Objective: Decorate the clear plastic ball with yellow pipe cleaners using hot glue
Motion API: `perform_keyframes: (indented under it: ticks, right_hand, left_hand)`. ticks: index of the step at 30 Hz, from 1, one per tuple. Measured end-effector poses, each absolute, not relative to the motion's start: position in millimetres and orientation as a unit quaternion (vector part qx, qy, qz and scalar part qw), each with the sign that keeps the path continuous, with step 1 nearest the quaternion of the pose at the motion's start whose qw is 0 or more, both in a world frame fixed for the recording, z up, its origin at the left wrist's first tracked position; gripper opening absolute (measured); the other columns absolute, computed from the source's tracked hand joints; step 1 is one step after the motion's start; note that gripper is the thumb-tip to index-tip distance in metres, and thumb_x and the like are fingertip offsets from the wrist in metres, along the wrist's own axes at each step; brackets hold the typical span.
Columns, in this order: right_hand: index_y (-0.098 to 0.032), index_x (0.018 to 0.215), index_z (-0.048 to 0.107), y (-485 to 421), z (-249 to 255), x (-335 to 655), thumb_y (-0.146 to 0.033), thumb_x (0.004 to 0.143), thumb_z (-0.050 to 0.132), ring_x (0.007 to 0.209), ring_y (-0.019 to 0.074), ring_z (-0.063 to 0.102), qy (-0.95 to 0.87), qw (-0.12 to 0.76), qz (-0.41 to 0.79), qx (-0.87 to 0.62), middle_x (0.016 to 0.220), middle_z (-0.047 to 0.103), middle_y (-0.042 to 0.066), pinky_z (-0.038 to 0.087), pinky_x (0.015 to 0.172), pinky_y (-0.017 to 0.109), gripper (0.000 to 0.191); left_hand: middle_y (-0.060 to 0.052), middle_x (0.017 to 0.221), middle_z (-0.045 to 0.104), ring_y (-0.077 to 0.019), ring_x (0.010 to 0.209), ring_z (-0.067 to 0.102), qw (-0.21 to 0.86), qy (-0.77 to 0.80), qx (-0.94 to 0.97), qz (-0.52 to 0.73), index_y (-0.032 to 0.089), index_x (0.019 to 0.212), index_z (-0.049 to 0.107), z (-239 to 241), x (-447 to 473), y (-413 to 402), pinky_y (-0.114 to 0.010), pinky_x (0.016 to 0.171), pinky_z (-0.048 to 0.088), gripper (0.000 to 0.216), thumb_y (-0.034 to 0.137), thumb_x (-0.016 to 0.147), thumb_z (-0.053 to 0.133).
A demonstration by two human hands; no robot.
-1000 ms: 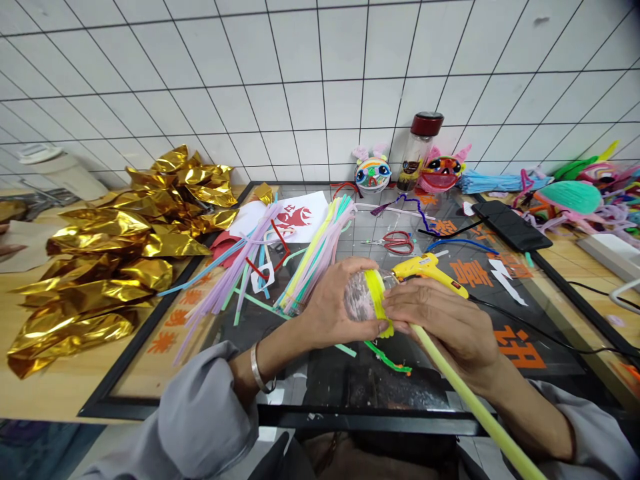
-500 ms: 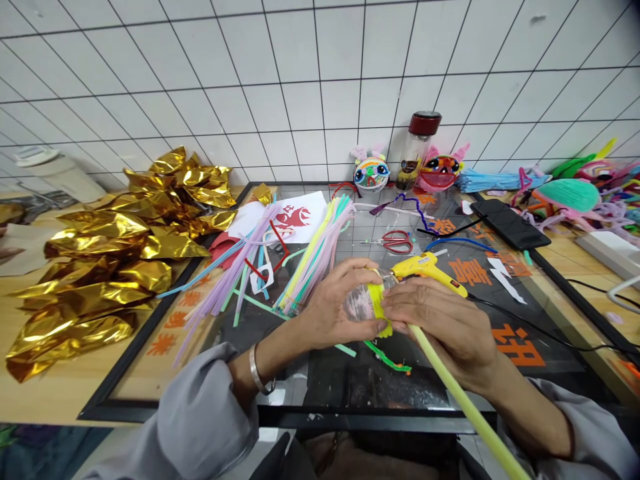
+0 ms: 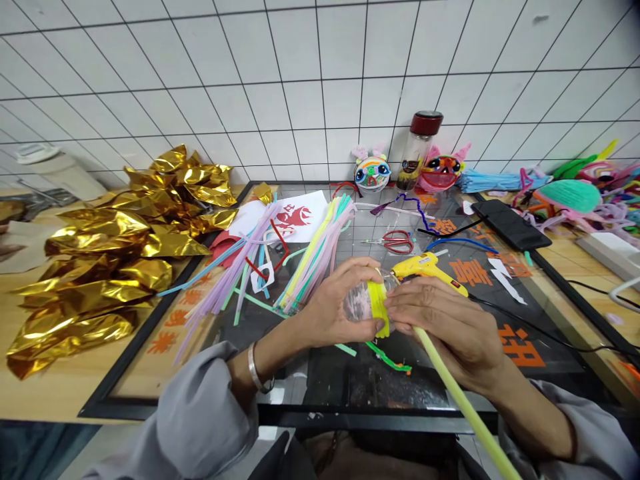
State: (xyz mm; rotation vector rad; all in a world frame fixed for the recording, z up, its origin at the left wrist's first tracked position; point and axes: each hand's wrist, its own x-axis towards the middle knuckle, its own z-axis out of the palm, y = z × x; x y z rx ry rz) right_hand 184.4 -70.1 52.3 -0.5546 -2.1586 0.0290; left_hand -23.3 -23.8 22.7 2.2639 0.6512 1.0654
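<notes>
My left hand [image 3: 333, 303] is closed around a clear plastic ball [image 3: 354, 300] with some pink inside, held above the table. Bright yellow pipe cleaner [image 3: 379, 307] is wrapped in a band about the ball's right side. My right hand [image 3: 445, 323] presses against that band with its fingers together. From under its palm a long pale yellow pipe cleaner [image 3: 455, 387] runs down toward the lower right. Just behind the right hand lies a yellow hot glue gun [image 3: 425, 265], its nozzle close to the ball. A green twisted pipe cleaner [image 3: 387, 358] rests below the hands.
Bundles of pastel pipe cleaners [image 3: 315, 257] and crumpled gold foil [image 3: 110, 233] lie to the left. Red-handled scissors [image 3: 397, 241], a lidded bottle [image 3: 417, 150] and two decorated balls stand or lie behind. A black phone [image 3: 510, 222] is at the right, near the glue gun's cord [image 3: 530, 327].
My right hand has shifted very slightly to the right along with the pale yellow pipe cleaner. The ball and its yellow band have turned a little; my left hand keeps its grip.
</notes>
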Motion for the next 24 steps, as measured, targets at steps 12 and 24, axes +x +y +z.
perform_keyframes:
  ticks: [12, 24]
  right_hand:
    - [-0.014, 0.097, 0.067, -70.8, 51.6, 187.2, -0.007, 0.087, 0.059, 0.093, 0.0177, 0.071, -0.875, 0.428, 0.008, -0.227, 0.095, 0.076, 0.011, 0.056, 0.09, 0.036, 0.014]
    - [-0.014, 0.097, 0.066, -71.2, 46.0, 183.1, -0.01, 0.087, 0.062, 0.093, 0.0186, 0.071, -0.88, 0.415, -0.042, -0.226, 0.095, 0.076, 0.01, 0.056, 0.088, 0.038, 0.012]
  left_hand:
    - [-0.015, 0.123, 0.058, -0.027, 0.12, 0.058, 0.284, 0.228, 0.841, 0.4, 0.019, 0.109, 0.053, 23.6, -22.4, -22.6, -0.045, 0.104, 0.047, 0.046, 0.023, 0.069, 0.076]
    - [-0.016, 0.131, 0.05, -0.0291, 0.127, 0.053, 0.267, 0.226, 0.851, 0.393, 0.02, 0.114, 0.053, 17.1, -25.9, -22.4, -0.05, 0.108, 0.045, 0.051, 0.026, 0.07, 0.078]
